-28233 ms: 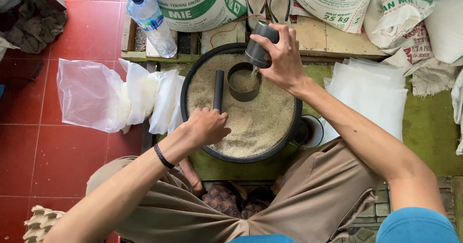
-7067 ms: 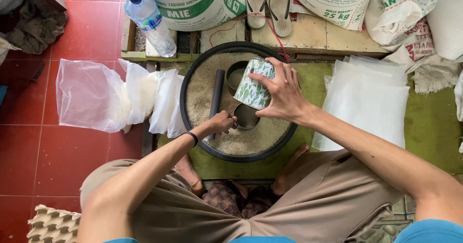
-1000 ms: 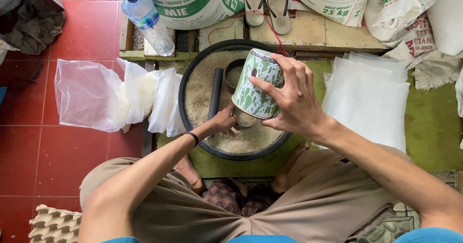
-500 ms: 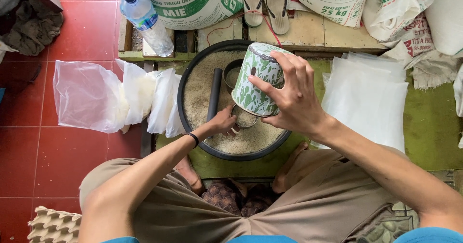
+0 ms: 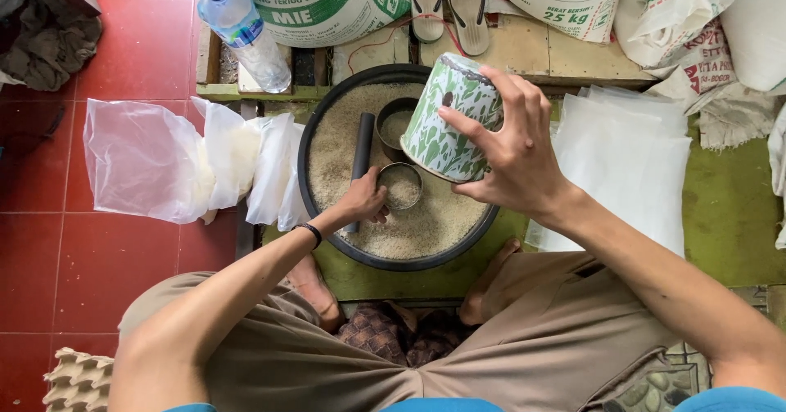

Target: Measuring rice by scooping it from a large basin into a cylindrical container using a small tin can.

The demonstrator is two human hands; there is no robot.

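Observation:
My right hand (image 5: 512, 146) grips a green-and-white patterned cup (image 5: 450, 117), tilted mouth-down over a small round metal tin (image 5: 401, 185) filled with rice. My left hand (image 5: 363, 202) rests on the rice and steadies that tin from its left side. Both sit inside a wide black basin (image 5: 327, 126) full of rice grain. A second, darker tin (image 5: 395, 122) lies in the rice behind, partly hidden by the cup. A black tube (image 5: 361, 152) lies in the rice at the left, its near end under my left hand.
Clear plastic bags (image 5: 164, 160), some holding rice, lie left of the basin on the red tile floor. A stack of empty bags (image 5: 630, 162) lies at the right. A water bottle (image 5: 244, 27), sacks (image 5: 327, 3) and a pair of sandals (image 5: 446, 1) are behind. An egg carton (image 5: 78, 379) is bottom left.
My right hand has lifted the patterned cup slightly and tipped it further. My left hand stays at the small tin.

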